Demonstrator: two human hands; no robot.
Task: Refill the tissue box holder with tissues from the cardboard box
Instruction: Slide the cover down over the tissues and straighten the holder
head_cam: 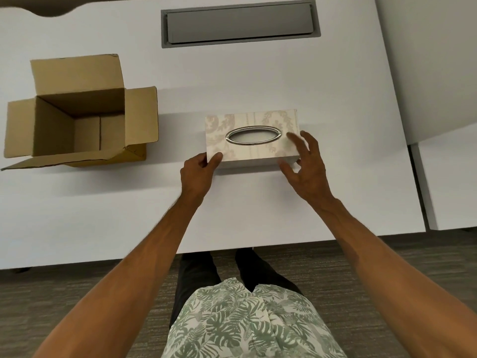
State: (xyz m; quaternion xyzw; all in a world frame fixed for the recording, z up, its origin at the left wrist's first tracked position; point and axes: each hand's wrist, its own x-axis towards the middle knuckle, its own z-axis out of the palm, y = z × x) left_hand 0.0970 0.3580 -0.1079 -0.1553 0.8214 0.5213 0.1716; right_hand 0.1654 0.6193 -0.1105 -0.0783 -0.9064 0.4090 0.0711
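Tissue box holder in both hands, cardboard box looks empty

Tissue box holder [251,137] sits upright on the white surface [258,81], oval chrome-rimmed slot facing up. Left hand [198,173] grip is closed on the holder's near-left corner, thumb on the top face, fingers wrapped around the end. Right hand [307,164] is at the near-right corner with fingers spread; fingertips look to touch the top and near side, but the grip is loose, not clamped. That hand is slightly blurred.

Cardboard box [77,117] stands well off to the left of the left grip, flaps folded out. Interior visible down to the bottom, no tissues seen inside.

Progress, as a judgement: no loose tissue pack lies anywhere on the surface and the box appears emptied, so the pack is probably already inside the holder. Pale material shows through the slot, but can't tell if it is tissue or lining. No tissue is pulled up through the slot. Likely late stage: seating or squaring the holder; possibly threading the first tissue remains.
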